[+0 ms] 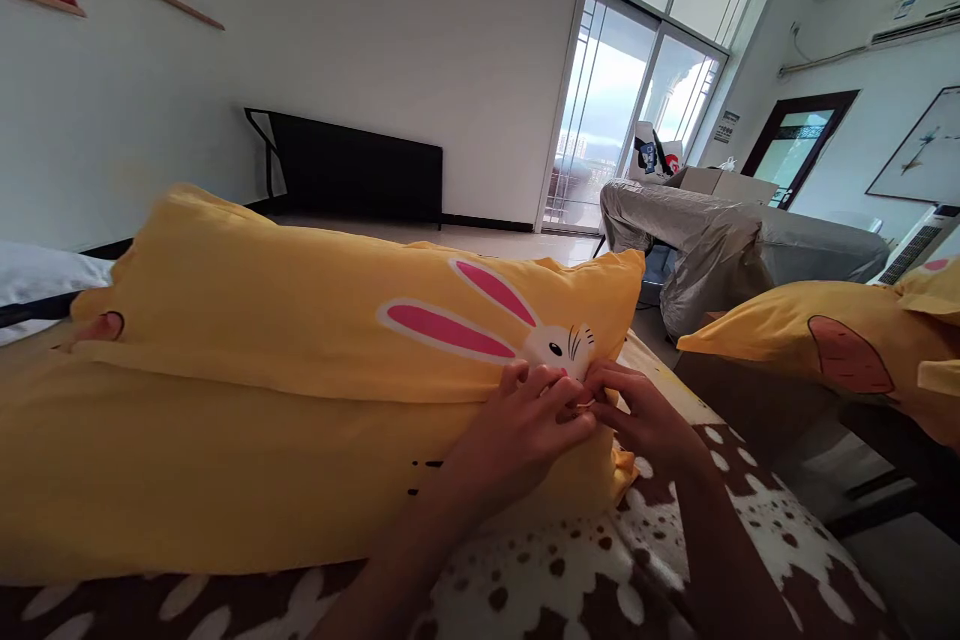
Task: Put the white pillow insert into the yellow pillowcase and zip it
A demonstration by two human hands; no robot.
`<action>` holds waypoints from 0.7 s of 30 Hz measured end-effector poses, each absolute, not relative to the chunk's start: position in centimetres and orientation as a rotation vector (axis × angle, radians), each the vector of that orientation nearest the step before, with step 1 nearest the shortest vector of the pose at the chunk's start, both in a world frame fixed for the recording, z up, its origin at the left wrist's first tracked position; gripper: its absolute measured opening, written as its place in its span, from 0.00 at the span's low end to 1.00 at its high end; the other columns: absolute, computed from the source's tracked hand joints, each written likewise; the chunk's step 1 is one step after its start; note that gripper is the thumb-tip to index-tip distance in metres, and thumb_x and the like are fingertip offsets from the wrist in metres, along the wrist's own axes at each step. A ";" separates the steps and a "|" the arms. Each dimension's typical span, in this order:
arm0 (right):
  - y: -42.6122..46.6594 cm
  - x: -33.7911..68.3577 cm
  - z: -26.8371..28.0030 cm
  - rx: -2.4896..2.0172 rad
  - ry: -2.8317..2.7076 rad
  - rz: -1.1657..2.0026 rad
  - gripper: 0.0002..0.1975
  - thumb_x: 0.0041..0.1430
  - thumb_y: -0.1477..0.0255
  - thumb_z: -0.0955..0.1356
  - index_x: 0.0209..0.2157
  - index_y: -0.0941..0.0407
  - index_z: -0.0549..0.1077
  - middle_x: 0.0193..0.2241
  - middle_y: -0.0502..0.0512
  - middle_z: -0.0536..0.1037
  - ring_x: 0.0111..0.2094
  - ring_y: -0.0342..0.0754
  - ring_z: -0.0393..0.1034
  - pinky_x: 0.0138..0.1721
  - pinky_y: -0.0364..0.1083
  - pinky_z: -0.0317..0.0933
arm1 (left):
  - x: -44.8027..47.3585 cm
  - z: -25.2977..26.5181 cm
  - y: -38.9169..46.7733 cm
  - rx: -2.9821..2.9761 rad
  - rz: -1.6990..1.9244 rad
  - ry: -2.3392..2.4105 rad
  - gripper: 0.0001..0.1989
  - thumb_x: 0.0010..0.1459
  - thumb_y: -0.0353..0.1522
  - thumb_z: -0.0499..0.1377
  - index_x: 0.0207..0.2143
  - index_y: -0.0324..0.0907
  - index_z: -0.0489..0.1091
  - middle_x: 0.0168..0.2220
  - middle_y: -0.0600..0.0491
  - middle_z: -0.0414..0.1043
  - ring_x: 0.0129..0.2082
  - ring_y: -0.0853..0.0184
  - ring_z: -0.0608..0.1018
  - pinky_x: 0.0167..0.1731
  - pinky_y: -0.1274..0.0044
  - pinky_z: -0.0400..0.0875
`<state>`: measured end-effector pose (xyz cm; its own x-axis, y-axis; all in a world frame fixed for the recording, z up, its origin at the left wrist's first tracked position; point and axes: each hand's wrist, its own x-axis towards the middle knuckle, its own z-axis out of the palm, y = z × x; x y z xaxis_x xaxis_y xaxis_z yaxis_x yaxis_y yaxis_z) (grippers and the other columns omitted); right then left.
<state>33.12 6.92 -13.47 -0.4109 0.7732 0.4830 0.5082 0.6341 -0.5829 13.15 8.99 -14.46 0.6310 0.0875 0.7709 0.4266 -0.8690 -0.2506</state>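
Observation:
A long pillow in a yellow pillowcase (247,310) stretches across the bed in front of me, with a white rabbit with pink ears printed near its right end. A seam or overlapping flap runs along its length. Just below the rabbit's face, my left hand (536,410) has its fingers closed on the cloth at this flap. Close against it, my right hand (637,410) pinches the same edge from the right. The fingertips of both hands nearly meet, and a small pale detail between them is too small to make out.
Under the pillow lies a brown and white patterned blanket (555,570). Another yellow pillow (780,320) rests to the right. Beyond are plastic-covered furniture (690,220) with boxes and bags, a black panel (352,165) by the wall, and glass sliding doors (607,90).

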 end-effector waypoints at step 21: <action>5.5 31.8 -13.3 -1.006 -1.926 -0.135 0.07 0.57 0.76 0.64 0.38 0.55 0.69 0.31 0.52 0.69 0.34 0.45 0.63 0.37 0.45 0.59 | 10.3 -12.6 9.2 -2.485 -1.269 -0.396 0.07 0.58 0.22 0.53 0.33 0.41 0.67 0.31 0.55 0.69 0.35 0.70 0.67 0.39 0.75 0.59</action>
